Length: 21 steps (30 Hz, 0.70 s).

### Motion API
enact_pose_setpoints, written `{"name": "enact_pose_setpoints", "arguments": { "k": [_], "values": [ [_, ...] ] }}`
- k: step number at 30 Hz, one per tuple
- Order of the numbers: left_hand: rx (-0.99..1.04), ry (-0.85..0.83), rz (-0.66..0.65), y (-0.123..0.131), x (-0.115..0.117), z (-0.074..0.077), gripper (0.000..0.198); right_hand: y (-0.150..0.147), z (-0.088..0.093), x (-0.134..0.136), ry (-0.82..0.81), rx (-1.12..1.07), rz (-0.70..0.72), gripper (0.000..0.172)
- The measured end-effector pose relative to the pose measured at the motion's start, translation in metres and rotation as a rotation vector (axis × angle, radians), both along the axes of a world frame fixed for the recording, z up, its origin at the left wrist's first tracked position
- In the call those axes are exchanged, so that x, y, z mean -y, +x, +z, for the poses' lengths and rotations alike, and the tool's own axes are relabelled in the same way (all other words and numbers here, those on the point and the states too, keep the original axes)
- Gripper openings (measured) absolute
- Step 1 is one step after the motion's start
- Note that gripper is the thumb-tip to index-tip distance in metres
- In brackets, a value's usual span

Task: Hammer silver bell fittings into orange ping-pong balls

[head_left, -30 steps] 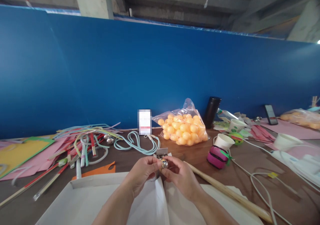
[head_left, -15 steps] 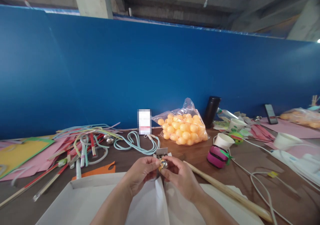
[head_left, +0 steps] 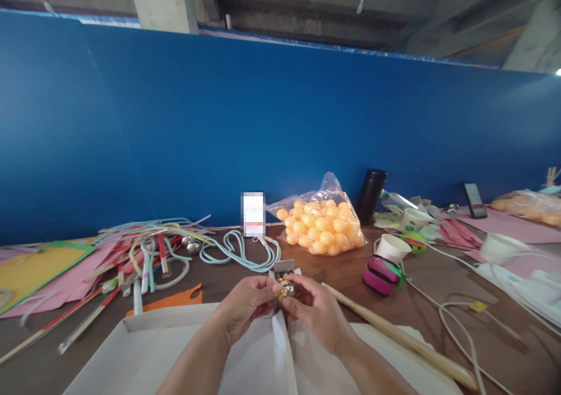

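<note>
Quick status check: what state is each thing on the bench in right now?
Left hand, pinching the silver ball.
Right hand, pinching the same ball.
Silver ball, gripped between both hands' fingertips.
Small box, open, behind the hands.
Bag of orange balls, lying on the table.
Black tumbler, upright.

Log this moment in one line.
left hand: pinching small shiny silver bell | right hand: pinching it too | near: white cardboard tray | behind: clear bag of orange balls

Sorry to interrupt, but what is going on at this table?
A person pinches a small silver bell between the left hand and the right hand, with a little open box right behind it. Both hands are above a white tray. A wooden stick lies to the right, and a bag of orange balls sits further back.
</note>
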<state>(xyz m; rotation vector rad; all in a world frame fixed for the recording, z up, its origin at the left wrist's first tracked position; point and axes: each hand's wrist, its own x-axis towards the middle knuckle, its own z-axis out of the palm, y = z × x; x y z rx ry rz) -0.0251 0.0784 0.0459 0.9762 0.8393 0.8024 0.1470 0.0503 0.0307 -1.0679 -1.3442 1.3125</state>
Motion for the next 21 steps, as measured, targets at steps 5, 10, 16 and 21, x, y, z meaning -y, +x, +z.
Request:
{"name": "enact_pose_setpoints", "arguments": {
  "k": [5,10,16,21],
  "values": [
    [-0.03,0.002,-0.003,0.0009,0.0,-0.0002,0.033,0.001,-0.006,-0.0003,0.028,-0.009,-0.005,0.039],
    [-0.056,0.014,0.002,0.0022,-0.0014,-0.002,0.034,0.0019,-0.008,-0.0013,0.039,0.018,-0.008,0.041],
    [-0.069,0.022,0.011,0.0024,-0.0005,-0.0019,0.033,0.0014,-0.0063,-0.002,0.03,-0.009,0.011,0.04],
    [-0.079,0.029,0.027,0.0036,0.0012,-0.0024,0.034,0.0011,-0.0051,-0.0028,0.015,-0.036,0.006,0.043]
  ]
}}
